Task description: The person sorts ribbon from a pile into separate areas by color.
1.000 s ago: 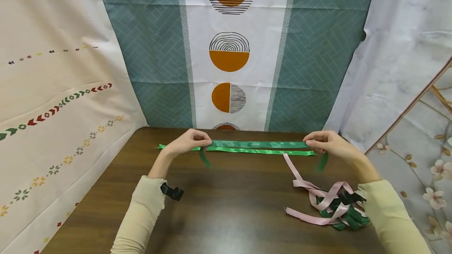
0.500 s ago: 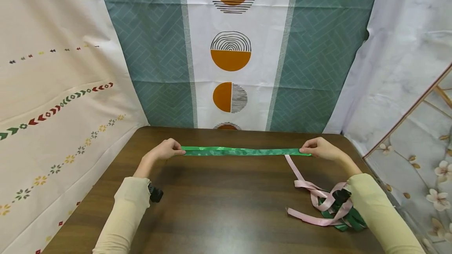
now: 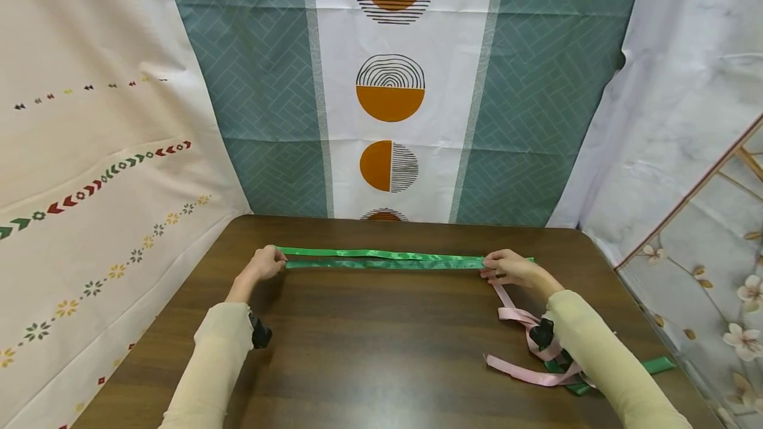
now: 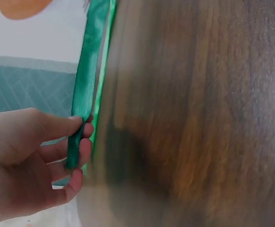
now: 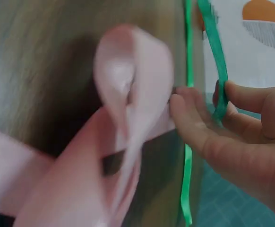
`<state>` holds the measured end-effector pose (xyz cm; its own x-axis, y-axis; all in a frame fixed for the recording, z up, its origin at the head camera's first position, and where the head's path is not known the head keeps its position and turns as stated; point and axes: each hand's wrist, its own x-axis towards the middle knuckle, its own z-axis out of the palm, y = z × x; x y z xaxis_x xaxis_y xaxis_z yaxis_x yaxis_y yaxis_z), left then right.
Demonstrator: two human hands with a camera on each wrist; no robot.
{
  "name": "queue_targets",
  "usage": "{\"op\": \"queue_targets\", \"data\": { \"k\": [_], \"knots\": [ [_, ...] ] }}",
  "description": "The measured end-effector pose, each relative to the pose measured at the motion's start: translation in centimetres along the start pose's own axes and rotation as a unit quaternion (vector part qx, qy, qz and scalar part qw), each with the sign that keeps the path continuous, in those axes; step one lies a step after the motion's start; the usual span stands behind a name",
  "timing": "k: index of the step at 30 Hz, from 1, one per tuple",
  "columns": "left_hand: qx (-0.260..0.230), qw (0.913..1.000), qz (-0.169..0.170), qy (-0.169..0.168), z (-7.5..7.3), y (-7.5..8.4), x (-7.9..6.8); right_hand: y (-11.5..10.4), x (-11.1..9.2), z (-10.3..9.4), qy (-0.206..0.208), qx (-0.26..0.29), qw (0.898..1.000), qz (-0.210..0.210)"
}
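A dark green ribbon point(image 3: 381, 264) stretches straight between both hands at the back of the table. My left hand point(image 3: 262, 265) pinches its left part; in the left wrist view a short end of the dark green ribbon point(image 4: 85, 80) hangs past the thumb. Its right part is pinched between thumb and fingers of my right hand point(image 5: 241, 127). Just behind it a bright green ribbon point(image 3: 334, 253) lies lengthwise on the table. Pink ribbon point(image 5: 149, 71) is looped close to the right hand, and one strand runs up to the fingers; whether they grip it I cannot tell.
On the right of the brown table point(image 3: 381, 349), a tangle of pink ribbon point(image 3: 524, 371) and dark green ribbon is partly hidden under the right sleeve point(image 3: 596, 343). A green ribbon piece point(image 3: 658, 365) shows beyond that sleeve. A patterned cloth point(image 3: 387, 104) hangs behind the table.
The left hand has moved left and lower, the right hand left and lower, with the dark green ribbon between them. It now lies in front of the bright green ribbon, lower than before.
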<state>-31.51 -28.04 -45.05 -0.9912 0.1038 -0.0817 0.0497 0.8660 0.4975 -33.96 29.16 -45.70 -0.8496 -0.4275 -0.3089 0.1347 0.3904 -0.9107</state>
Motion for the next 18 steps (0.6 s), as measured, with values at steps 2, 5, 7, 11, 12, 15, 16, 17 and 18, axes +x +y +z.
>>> {"op": "queue_targets", "data": {
  "k": [2, 5, 7, 11, 12, 15, 16, 17, 18],
  "knots": [
    [-0.018, 0.9997, -0.014, -0.003, 0.5, -0.1, 0.3, 0.7, -0.3, -0.4, 0.002, -0.009, 1.000, 0.005],
    [-0.041, 0.9987, -0.029, 0.000, 1.2, -0.2, 0.8, 1.6, -1.2, -1.6, -0.005, -0.022, 1.000, 0.000],
    [-0.049, 0.9983, -0.030, 0.004, 1.5, -0.1, 1.1, 1.9, -1.8, -2.4, 0.004, -0.042, 0.999, -0.005],
    [-0.074, 0.9971, -0.021, 0.001, 2.0, 0.3, 1.7, 1.7, -2.9, -3.1, 0.063, -0.136, 0.989, -0.017],
    [-0.079, 0.9968, -0.016, -0.003, 2.1, 0.4, 1.8, 1.5, -3.1, -3.0, 0.090, -0.171, 0.981, -0.010],
    [-0.093, 0.9953, -0.027, -0.005, 2.5, 0.7, 2.3, 1.3, -3.0, -2.9, 0.139, -0.256, 0.957, -0.002],
    [-0.091, 0.9954, -0.031, -0.001, 2.5, 0.8, 2.4, 1.3, -2.9, -2.8, 0.150, -0.274, 0.950, 0.004],
    [-0.087, 0.9954, -0.038, 0.004, 2.6, 0.9, 2.5, 1.4, -2.8, -2.8, 0.160, -0.289, 0.944, 0.010],
    [-0.086, 0.9952, -0.047, 0.012, 2.7, 0.9, 2.6, 1.5, -2.6, -2.8, 0.167, -0.301, 0.939, 0.016]
  ]
}}
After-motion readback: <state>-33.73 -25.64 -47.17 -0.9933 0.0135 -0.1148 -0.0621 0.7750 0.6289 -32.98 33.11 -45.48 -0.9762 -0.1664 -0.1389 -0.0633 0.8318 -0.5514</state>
